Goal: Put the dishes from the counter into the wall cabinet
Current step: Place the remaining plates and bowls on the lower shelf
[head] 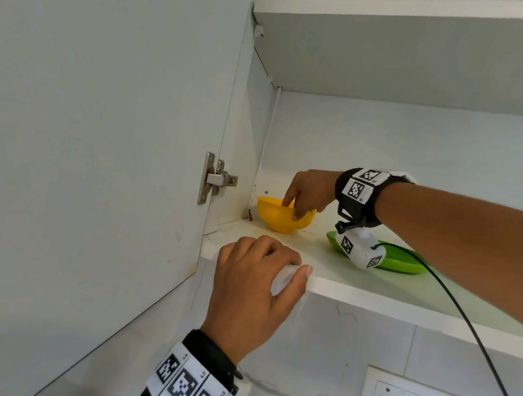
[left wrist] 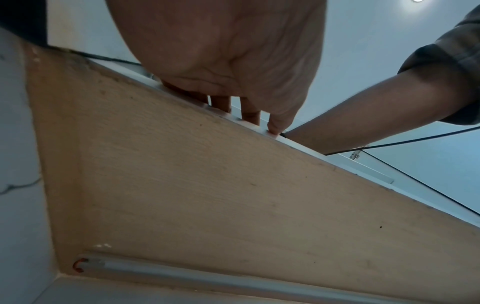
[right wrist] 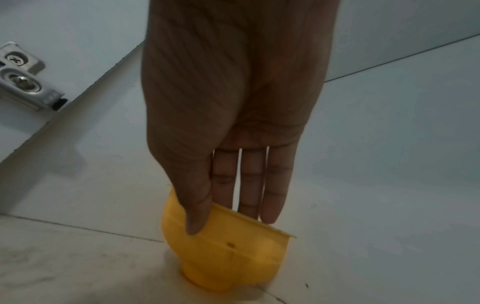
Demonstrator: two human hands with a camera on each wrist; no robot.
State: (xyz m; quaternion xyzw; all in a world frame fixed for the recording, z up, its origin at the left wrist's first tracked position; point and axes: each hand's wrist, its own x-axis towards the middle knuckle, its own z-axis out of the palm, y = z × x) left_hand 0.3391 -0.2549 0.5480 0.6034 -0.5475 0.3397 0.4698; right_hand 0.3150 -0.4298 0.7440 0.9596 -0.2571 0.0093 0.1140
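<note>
A yellow bowl (head: 279, 218) (right wrist: 233, 257) stands upright on the lower cabinet shelf (head: 372, 291), in the back left corner. My right hand (head: 291, 210) (right wrist: 228, 222) pinches its rim, thumb on the outer wall and fingers inside. A green plate (head: 407, 263) lies flat on the same shelf to the right, under my right wrist. My left hand (head: 283, 260) (left wrist: 246, 115) grips the shelf's front edge near the left end, fingers curled over the top and thumb on the edge face.
The cabinet door (head: 98, 150) stands open at the left on its metal hinge (head: 215, 179) (right wrist: 23, 82). An upper shelf (head: 399, 13) runs above. A black cable (head: 479, 340) trails from my right wrist. A wall socket (head: 385, 395) sits below the cabinet.
</note>
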